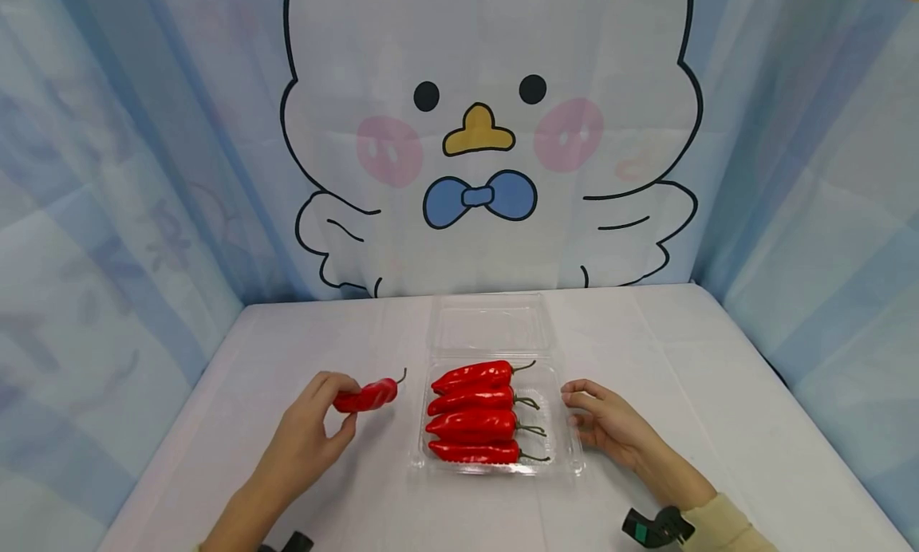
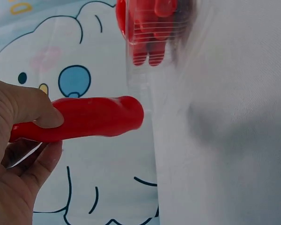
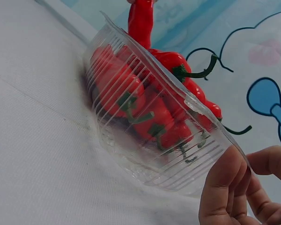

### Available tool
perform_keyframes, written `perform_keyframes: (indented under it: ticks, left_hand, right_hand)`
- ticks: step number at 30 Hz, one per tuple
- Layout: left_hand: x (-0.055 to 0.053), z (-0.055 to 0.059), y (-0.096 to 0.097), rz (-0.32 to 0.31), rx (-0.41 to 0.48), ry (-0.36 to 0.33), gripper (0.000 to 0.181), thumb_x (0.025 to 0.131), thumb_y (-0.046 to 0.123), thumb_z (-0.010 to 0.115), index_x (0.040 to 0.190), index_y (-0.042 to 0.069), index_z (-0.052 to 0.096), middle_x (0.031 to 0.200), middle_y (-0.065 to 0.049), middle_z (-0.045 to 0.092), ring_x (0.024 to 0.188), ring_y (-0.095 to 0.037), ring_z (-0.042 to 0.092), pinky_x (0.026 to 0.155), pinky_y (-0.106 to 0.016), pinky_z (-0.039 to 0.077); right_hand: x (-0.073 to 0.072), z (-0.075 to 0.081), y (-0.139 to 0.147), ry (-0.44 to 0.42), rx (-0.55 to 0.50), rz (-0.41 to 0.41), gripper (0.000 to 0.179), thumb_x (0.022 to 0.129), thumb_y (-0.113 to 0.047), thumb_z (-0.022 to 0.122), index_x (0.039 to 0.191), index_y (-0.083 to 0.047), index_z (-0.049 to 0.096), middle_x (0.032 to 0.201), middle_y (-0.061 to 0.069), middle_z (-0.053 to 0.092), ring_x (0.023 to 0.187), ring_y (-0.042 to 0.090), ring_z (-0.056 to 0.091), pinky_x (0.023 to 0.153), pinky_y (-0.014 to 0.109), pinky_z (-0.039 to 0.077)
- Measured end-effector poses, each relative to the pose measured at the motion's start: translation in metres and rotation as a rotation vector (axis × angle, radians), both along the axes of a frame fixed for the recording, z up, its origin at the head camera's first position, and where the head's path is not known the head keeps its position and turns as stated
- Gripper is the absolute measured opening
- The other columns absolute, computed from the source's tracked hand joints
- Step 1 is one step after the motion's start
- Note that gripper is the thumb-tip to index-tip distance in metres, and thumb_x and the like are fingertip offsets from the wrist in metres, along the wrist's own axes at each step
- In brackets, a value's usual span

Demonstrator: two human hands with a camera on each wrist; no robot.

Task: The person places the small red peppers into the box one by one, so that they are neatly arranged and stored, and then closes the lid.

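Note:
Between thumb and fingers, my left hand (image 1: pixel 305 440) pinches a red pepper (image 1: pixel 368 395) in the air to the left of a clear plastic container (image 1: pixel 502 468). The left wrist view shows this pepper (image 2: pixel 100 116) lying level across the fingertips. Several glossy red peppers (image 1: pixel 474 426) lie side by side in the container, their green stems toward the right. Through the ribbed wall, the right wrist view shows more peppers (image 3: pixel 117 89) beneath the top row. My right hand (image 1: pixel 610 424) is at the container's right side, its thumb and fingers pinching the rim (image 3: pixel 234 143).
The container's transparent lid (image 1: pixel 491 325) is folded back toward the rear of the table. White cloth covers the table (image 1: pixel 689 376). Behind it hangs a curtain (image 1: pixel 488 249) printed with a cartoon bird, and more curtains flank both sides.

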State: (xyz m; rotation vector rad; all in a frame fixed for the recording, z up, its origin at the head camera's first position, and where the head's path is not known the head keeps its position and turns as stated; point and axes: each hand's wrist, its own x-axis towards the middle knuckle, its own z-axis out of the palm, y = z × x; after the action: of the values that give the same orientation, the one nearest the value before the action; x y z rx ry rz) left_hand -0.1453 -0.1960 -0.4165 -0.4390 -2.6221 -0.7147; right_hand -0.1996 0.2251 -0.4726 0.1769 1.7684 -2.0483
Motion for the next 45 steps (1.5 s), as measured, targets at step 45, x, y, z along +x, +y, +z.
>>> perform_keyframes:
  ticks: [45]
  left_hand:
    - [0.001,-0.014,0.023,-0.193,0.103,0.184,0.049,0.067,-0.016,0.088,0.1,0.013,0.068,0.112,0.005,0.068,0.103,-0.01,0.064,0.08,-0.028,0.063]
  right_hand:
    - [0.001,0.0,-0.001,0.006,0.006,-0.005,0.015,0.103,-0.018,0.061,0.116,-0.013,0.056,0.1,-0.003,0.054,0.073,0.005,0.057,0.06,0.018,0.053]
